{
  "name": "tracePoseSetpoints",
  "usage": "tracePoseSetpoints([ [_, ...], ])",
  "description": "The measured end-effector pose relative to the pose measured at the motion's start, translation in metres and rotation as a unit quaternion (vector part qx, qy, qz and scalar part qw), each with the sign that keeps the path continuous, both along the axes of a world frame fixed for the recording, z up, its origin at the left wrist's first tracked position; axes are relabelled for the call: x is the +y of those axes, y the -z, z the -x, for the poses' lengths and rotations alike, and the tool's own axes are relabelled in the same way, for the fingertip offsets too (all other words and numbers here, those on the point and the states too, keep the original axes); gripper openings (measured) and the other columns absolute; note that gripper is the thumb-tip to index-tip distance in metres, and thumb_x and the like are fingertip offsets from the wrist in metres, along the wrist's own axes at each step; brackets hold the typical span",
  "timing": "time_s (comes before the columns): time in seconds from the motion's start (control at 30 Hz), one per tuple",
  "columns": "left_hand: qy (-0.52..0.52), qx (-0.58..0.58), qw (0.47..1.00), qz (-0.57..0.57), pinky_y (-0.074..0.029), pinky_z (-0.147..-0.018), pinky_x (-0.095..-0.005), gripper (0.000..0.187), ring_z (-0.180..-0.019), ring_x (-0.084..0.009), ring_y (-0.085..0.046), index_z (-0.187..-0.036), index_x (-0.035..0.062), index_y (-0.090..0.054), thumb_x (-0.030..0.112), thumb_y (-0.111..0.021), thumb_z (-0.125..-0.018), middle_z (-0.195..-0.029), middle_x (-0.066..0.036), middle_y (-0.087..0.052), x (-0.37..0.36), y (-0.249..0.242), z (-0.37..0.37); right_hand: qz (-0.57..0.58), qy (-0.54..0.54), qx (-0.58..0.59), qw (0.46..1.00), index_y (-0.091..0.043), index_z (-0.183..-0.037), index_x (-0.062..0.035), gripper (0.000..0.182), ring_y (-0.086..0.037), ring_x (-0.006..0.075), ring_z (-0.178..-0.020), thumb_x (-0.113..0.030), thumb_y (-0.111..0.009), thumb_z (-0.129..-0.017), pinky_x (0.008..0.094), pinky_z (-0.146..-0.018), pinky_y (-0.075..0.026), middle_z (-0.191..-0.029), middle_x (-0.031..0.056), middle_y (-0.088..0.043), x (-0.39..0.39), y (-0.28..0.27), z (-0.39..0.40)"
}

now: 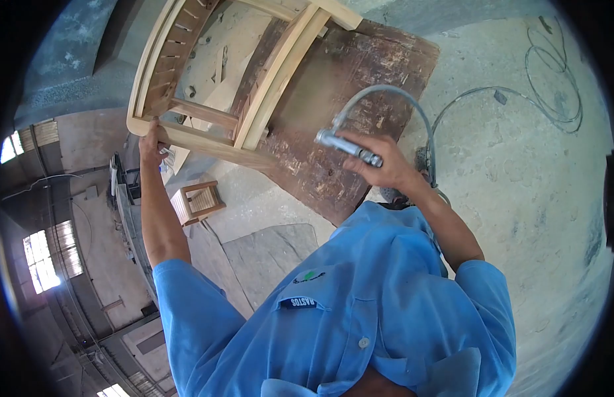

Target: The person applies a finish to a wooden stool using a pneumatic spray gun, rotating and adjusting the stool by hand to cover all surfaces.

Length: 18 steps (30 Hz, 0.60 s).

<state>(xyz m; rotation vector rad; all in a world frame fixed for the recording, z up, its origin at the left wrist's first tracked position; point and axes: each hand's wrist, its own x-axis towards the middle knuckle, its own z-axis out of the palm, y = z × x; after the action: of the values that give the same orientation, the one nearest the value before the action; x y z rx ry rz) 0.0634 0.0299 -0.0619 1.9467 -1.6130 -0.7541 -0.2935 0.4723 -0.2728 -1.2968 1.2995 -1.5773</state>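
Observation:
My left hand (151, 143) is closed around the lower corner of a pale, bare wooden chair frame (278, 76), which has a slatted section on its left side. The frame is tilted over a worn brown board. In front of my chest, my right hand (385, 162) wraps round a silver metal air gun (347, 147). A grey hose (403, 92) runs from the gun in an arc back toward my right side. Between the gun and the frame the air looks hazy. The gun is apart from the wood.
Under the frame lies the scuffed brown board (340, 175). A small wooden stool (200, 202) stands on the floor beyond my left arm. Thin hose (552, 119) lies coiled on the concrete floor at the right. Metal racking (131, 225) is at the left.

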Motion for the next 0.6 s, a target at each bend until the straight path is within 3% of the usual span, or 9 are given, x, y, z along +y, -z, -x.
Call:
tracePoseSetpoints([
  [0.07,-0.005,0.002,1.0,-0.001,-0.036,-0.093,-0.0736,0.09,-0.11,-0.0421,-0.06,-0.141,0.0065,-0.046,0.06,-0.077,-0.075,-0.129,-0.02,-0.058,0.0,0.0,0.0,-0.013,-0.064,-0.035,0.997,-0.062,-0.134,-0.0112,0.056,-0.072,0.0317,-0.099,-0.027,-0.079,-0.083,0.0382,-0.082,-0.056,-0.116,0.0174,-0.071,0.0,-0.005,-0.016],
  [0.2,-0.001,-0.006,1.0,-0.019,-0.03,-0.099,-0.0753,0.096,-0.121,-0.0463,-0.055,-0.146,0.006,-0.041,0.062,-0.076,-0.076,-0.139,-0.022,-0.051,-0.003,-0.003,0.001,0.052,-0.088,-0.03,0.994,-0.062,-0.134,-0.0097,0.056,-0.072,0.0324,-0.095,-0.031,-0.077,-0.084,0.0377,-0.081,-0.055,-0.11,0.0185,-0.072,-0.009,0.006,-0.043],
  [0.3,0.021,-0.011,0.999,-0.035,-0.027,-0.102,-0.0764,0.098,-0.127,-0.0471,-0.051,-0.147,0.0049,-0.039,0.063,-0.074,-0.077,-0.145,-0.023,-0.046,-0.012,-0.003,-0.008,-0.015,-0.083,-0.006,0.996,-0.062,-0.133,-0.0083,0.055,-0.072,0.0324,-0.094,-0.033,-0.076,-0.086,0.0384,-0.079,-0.055,-0.108,0.0197,-0.072,-0.02,0.015,-0.046],
  [0.43,-0.005,-0.004,0.999,-0.042,-0.018,-0.109,-0.0739,0.09,-0.131,-0.0353,-0.048,-0.142,0.0062,-0.047,0.065,-0.071,-0.078,-0.144,-0.016,-0.049,-0.023,-0.001,-0.011,-0.038,-0.064,-0.002,0.997,-0.063,-0.132,-0.0079,0.055,-0.071,0.0341,-0.094,-0.039,-0.073,-0.088,0.042,-0.079,-0.054,-0.107,0.0207,-0.072,-0.058,0.034,-0.049],
  [0.57,0.009,-0.012,0.998,-0.056,-0.016,-0.108,-0.0751,0.096,-0.135,-0.0361,-0.044,-0.146,0.0052,-0.042,0.066,-0.07,-0.077,-0.147,-0.017,-0.046,-0.033,-0.002,-0.02,-0.044,-0.068,-0.008,0.997,-0.065,-0.13,-0.0079,0.054,-0.071,0.0356,-0.095,-0.043,-0.07,-0.089,0.0444,-0.083,-0.053,-0.107,0.02,-0.072,-0.096,0.055,-0.059],
  [0.6,0.021,-0.01,0.996,-0.081,-0.016,-0.108,-0.0751,0.1,-0.144,-0.0382,-0.035,-0.15,0.0049,-0.036,0.066,-0.07,-0.078,-0.154,-0.02,-0.038,-0.032,-0.005,-0.019,-0.058,-0.066,0.004,0.996,-0.065,-0.13,-0.008,0.054,-0.071,0.0352,-0.095,-0.043,-0.07,-0.089,0.0441,-0.083,-0.053,-0.106,0.0199,-0.073,-0.103,0.057,-0.061],
])
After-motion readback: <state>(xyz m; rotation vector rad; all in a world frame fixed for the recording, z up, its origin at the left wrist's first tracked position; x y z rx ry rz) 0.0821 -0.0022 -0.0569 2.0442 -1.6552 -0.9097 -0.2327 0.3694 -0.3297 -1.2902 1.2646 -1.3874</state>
